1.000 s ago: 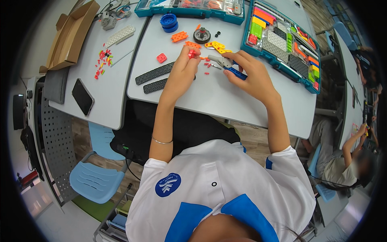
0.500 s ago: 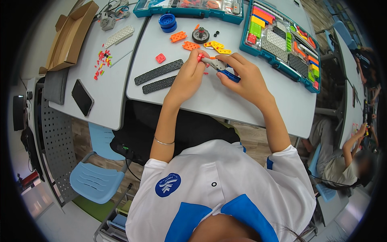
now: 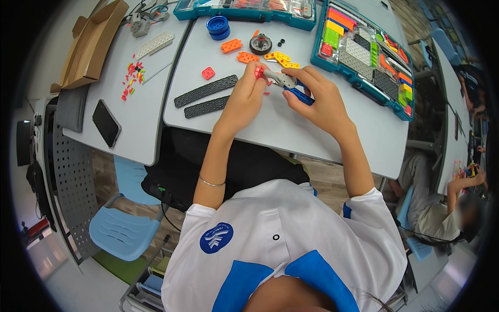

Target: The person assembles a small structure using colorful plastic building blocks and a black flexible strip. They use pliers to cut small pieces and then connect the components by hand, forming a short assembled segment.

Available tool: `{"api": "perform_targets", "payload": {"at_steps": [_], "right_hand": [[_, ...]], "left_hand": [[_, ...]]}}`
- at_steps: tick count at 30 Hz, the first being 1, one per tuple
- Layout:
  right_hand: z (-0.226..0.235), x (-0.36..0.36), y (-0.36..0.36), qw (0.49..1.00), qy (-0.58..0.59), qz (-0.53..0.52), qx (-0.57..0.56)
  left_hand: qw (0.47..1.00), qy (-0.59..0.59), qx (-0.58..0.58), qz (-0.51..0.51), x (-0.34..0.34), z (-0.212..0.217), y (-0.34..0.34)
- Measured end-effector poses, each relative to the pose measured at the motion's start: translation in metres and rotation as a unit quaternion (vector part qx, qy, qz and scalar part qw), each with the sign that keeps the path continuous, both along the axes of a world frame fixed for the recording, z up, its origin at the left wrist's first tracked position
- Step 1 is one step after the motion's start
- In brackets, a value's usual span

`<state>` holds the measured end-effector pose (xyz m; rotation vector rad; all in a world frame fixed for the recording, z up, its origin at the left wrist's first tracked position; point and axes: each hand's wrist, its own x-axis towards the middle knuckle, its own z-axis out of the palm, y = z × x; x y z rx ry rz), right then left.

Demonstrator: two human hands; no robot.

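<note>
Above the white table, my left hand (image 3: 246,101) is closed, pinching a small red plastic piece (image 3: 259,72) between thumb and fingers. My right hand (image 3: 327,104) grips a grey plastic part with a blue section (image 3: 285,80), whose narrow grey end meets the red piece. Whether the two are joined, I cannot tell. Two long black perforated plates (image 3: 206,91) lie beside my left hand, with a red square plate (image 3: 208,73) just above them. Beyond my hands are yellow beams (image 3: 281,59), orange connector plates (image 3: 232,46) and a black wheel (image 3: 261,45).
Teal cases of building parts stand at the back (image 3: 249,15) and right (image 3: 358,57). A blue wheel hub (image 3: 218,27) sits near the back case. The left table holds a phone (image 3: 106,124), loose red and green pegs (image 3: 134,77) and a cardboard box (image 3: 93,49). Another person (image 3: 442,218) sits at right.
The view has shifted very slightly. My hands keep nearly the same pose around the held parts. At the right, the other person's raised arm has moved.
</note>
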<state>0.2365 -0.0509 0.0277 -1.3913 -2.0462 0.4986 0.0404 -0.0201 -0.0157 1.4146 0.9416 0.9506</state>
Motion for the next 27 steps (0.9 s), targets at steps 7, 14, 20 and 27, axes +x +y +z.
{"api": "perform_targets", "payload": {"at_steps": [7,14,20,27], "right_hand": [[-0.003,0.0,-0.001,0.999,-0.028,0.01,0.025],[-0.011,-0.004,-0.002,0.994,0.109,0.029,0.004],[0.007,0.015,-0.002,0.947,0.18,-0.038,-0.263],[-0.013,0.016,0.003,1.0,-0.002,-0.024,-0.012]], "left_hand": [[0.982,0.153,0.114,0.012,-0.001,0.004,-0.003],[0.988,0.114,0.092,-0.042,-0.014,0.023,-0.002],[0.957,0.118,0.121,0.238,-0.076,0.014,0.024],[0.941,0.227,0.156,0.195,-0.083,0.022,0.021]]}}
